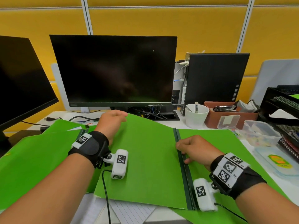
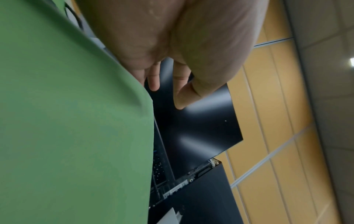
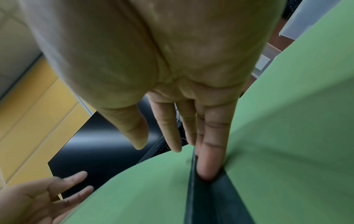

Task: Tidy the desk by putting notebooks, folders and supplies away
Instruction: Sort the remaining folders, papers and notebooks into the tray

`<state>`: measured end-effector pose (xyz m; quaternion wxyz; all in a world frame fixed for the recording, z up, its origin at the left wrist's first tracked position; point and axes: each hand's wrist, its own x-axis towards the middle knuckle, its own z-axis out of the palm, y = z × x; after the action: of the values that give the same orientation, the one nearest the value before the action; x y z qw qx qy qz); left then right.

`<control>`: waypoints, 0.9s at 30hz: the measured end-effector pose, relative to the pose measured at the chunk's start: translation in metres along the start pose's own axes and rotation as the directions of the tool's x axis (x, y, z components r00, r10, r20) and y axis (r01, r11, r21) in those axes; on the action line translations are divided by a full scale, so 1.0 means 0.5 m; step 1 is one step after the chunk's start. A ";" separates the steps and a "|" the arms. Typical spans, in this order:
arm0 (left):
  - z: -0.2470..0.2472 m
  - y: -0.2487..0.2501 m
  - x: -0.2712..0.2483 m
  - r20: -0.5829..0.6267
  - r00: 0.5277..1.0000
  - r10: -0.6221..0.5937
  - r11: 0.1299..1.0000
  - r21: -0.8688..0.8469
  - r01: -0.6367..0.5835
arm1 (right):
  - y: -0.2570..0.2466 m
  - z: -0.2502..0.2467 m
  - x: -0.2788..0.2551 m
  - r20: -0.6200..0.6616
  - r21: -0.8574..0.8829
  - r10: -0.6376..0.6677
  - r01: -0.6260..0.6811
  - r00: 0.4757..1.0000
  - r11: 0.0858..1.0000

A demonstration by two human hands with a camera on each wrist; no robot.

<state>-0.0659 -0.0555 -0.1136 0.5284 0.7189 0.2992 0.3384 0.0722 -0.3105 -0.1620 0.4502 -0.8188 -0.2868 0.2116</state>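
Step in hand looks like closing the green folder [image 1: 145, 159] lying open mid-table. Left hand [image 1: 111, 120], fingers relaxed and gripping nothing, lifts its left flap at the far edge; right hand [image 1: 192, 149] presses straight fingers [image 3: 208, 163] into the dark spine [image 1: 182, 160]. Next: swing the flap right, clear the right hand.

Matt green card folder [image 1: 145, 159], glossy black monitor [image 1: 113, 68]

I get bright, even overhead light in the head view, soft shadows, and bowed edges. Both wrist views are softer and smeared; glare streaks the dark monitor [image 2: 201, 128], and a ceiling lamp [image 2: 352, 62] blows out
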 end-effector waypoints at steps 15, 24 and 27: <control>-0.086 0.071 -0.021 0.150 0.988 -0.039 0.958 0.286 -0.005 | -0.010 -0.003 -0.008 -0.008 0.071 0.001 0.000 1.000 0.997; -0.126 0.028 -0.029 0.174 0.972 -0.156 0.984 0.115 0.137 | -0.016 0.001 -0.006 0.003 0.076 0.001 -0.002 1.000 0.997; -0.130 0.051 -0.036 0.250 0.965 -0.076 0.994 -0.052 0.092 | -0.022 0.002 -0.001 -0.001 0.079 0.010 -0.010 1.000 0.997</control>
<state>-0.1268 -0.0400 -0.0784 0.5978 0.7251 0.2503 0.2327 0.0679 -0.3055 -0.1528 0.4811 -0.8020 -0.2739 0.2245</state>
